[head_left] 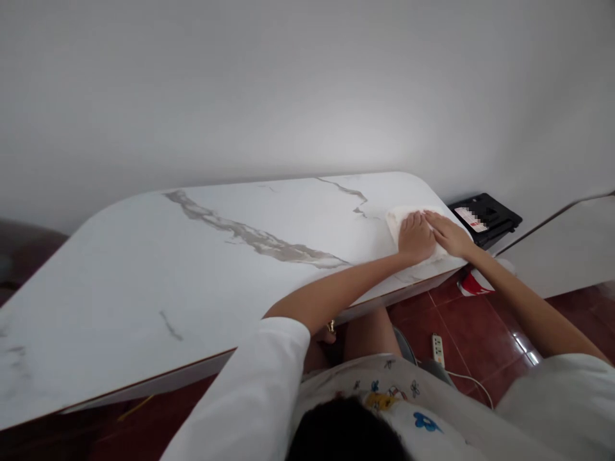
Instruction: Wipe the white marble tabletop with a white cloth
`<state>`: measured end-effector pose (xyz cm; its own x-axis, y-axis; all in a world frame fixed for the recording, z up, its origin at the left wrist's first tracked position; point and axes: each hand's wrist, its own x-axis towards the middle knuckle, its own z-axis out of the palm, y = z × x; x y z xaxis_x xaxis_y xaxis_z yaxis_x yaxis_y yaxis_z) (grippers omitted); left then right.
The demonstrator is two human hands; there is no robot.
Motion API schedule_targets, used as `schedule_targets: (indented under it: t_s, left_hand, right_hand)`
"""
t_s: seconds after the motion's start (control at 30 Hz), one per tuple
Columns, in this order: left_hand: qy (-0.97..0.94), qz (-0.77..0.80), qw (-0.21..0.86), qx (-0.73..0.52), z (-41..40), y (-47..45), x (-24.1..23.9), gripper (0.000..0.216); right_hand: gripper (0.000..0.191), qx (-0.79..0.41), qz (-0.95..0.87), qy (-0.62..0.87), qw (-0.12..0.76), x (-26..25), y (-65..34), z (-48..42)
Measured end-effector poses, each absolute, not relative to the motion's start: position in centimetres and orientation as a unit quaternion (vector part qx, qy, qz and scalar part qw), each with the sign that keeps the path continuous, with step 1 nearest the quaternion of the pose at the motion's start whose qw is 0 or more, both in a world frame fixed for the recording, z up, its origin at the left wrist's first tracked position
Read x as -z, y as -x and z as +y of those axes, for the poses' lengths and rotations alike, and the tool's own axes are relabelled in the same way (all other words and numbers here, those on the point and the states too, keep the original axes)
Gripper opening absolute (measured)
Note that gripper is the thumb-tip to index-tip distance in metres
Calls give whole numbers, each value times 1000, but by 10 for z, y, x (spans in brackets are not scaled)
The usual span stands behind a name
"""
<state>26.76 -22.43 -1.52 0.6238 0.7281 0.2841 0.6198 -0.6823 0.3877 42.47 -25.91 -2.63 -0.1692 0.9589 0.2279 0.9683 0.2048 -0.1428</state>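
A white cloth (394, 221) lies on the white marble-patterned tabletop (192, 282), near its right end. My left hand (417, 240) rests palm down on the cloth, its fingers laid over it and pointing away from me. Close against it, my right hand (450, 234) also lies flat on the cloth's right part, fingers stretched toward the upper left. The hands touch or nearly touch at the fingertips. Part of the cloth is hidden under both hands.
A pale wall (240, 89) stands behind the table's far edge. Past the right end is a black case (494, 214) with a label. On the red tiled floor (413, 320) are a red-and-white container (475, 283) and a power strip (437, 349) with its cord.
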Motion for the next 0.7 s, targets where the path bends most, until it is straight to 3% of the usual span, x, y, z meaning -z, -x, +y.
schedule_targets:
  t_s: [0.47, 0.7]
  left_hand:
    - [-881, 421, 28, -215, -49, -261, 20, 46]
    - [-878, 411, 3, -244, -5, -306, 25, 43]
  right_hand:
    - [57, 4, -777, 616, 132, 26, -411, -59]
    - [55, 9, -760, 632, 151, 26, -453, -15]
